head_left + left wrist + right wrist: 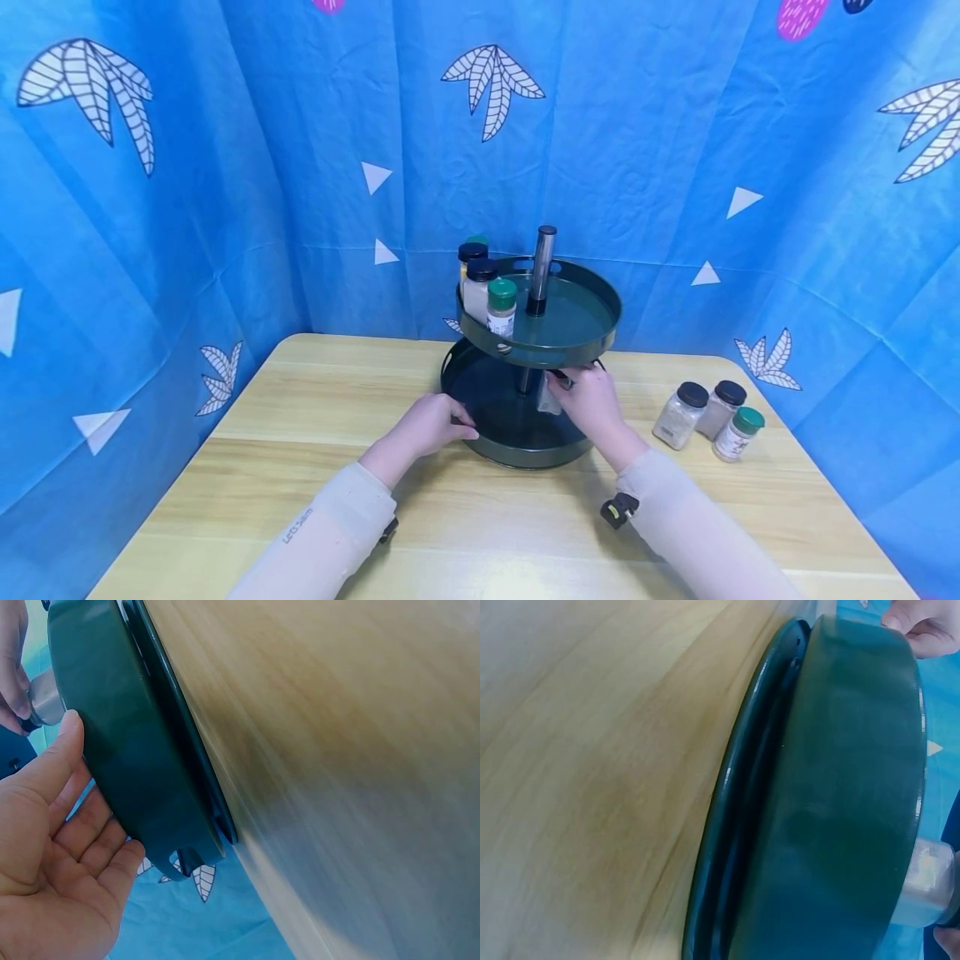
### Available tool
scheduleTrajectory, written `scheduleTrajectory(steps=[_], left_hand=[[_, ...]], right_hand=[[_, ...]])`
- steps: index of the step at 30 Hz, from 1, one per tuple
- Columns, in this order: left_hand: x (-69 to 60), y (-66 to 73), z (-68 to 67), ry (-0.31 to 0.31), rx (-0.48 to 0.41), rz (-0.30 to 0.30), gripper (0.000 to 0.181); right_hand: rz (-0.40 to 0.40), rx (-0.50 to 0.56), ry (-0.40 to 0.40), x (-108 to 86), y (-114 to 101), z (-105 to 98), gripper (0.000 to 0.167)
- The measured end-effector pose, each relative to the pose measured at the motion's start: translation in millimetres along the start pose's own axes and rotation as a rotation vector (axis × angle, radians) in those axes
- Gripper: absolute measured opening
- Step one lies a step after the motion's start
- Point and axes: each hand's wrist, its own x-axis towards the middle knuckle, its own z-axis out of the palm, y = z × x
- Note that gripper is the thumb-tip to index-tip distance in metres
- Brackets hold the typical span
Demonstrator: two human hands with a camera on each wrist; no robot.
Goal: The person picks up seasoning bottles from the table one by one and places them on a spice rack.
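A dark green two-tier round rack (532, 457) with a silver post stands on the table. My left hand (431, 427) holds the front-left rim of its lower tray; in the left wrist view the thumb is at the rim and several fingers reach behind it. Between the two tiers, my right hand (592, 402) grips a clear jar (550, 395) by its dark cap, over the right part of the lower tray. The right wrist view shows the jar (927, 881) beyond the tray wall. Whether its base touches the tray, I cannot tell.
The upper tray (570, 352) carries several jars along its left side, including a green-capped shaker (502, 308) and a black-capped jar (480, 287). Right of the rack stand two black-lidded jars (677, 421) and a green-capped shaker (737, 435). Blue patterned curtains (600, 125) surround the table.
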Motion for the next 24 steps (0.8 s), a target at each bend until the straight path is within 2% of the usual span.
scheduleTrajectory(steps=[5, 19, 24], left_hand=[[-0.3, -0.5, 0.3, -0.002, -0.001, -0.005, 0.012], [-1.0, 0.7, 0.4, 0.002, 0.005, 0.002, 0.010], [-1.6, 1.2, 0.0, 0.001, -0.001, -0.007, 0.010]], right_hand=[[-0.005, 0.003, 0.005, 0.7, 3, 6, 0.003], [0.005, -0.057, -0.004, 3.4, 3, 13, 0.015], [0.002, -0.061, -0.009, 1.2, 1, 14, 0.010]])
